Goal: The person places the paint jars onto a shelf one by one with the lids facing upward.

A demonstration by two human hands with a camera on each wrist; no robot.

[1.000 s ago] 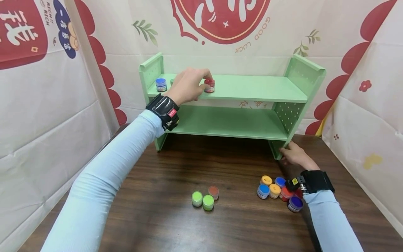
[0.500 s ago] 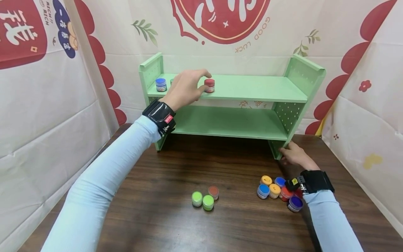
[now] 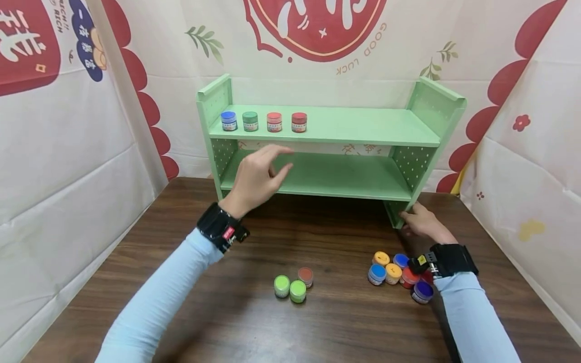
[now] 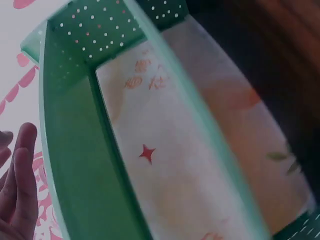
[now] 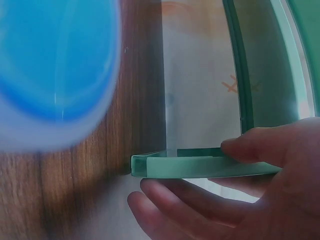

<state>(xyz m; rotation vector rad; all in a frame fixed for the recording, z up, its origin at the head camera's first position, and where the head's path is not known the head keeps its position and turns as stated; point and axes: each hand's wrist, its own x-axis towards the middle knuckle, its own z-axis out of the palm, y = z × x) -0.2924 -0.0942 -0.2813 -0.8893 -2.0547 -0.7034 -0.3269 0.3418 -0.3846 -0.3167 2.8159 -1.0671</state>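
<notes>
A light green two-tier shelf [image 3: 367, 123] stands on a dark wooden table. Along its upper board sit small paint jars in a row: a blue jar [image 3: 229, 121], a green jar [image 3: 250, 121], a light red jar [image 3: 274, 122] and a darker red jar [image 3: 299, 122]. My left hand [image 3: 255, 179] hovers in front of the lower board, thumb and fingers spread apart around nothing; its fingers [image 4: 25, 175] also show at the left wrist view's edge. My right hand [image 3: 423, 224] grips the shelf's right leg [image 5: 200, 167], thumb on one side, fingers on the other.
Two lime-green jars [image 3: 297, 291] and a brown-red jar [image 3: 305, 276] stand together mid-table. Several more jars cluster beside my right wrist, among them a blue-lidded jar [image 3: 376, 274] and a yellow-lidded jar [image 3: 393, 273]. Printed cloth [image 3: 354, 91] hangs behind and at both sides.
My left hand has let go of the darker red jar on the upper board and drawn down and back, uncovering the green and light red jars. My right hand has stayed on the leg.
</notes>
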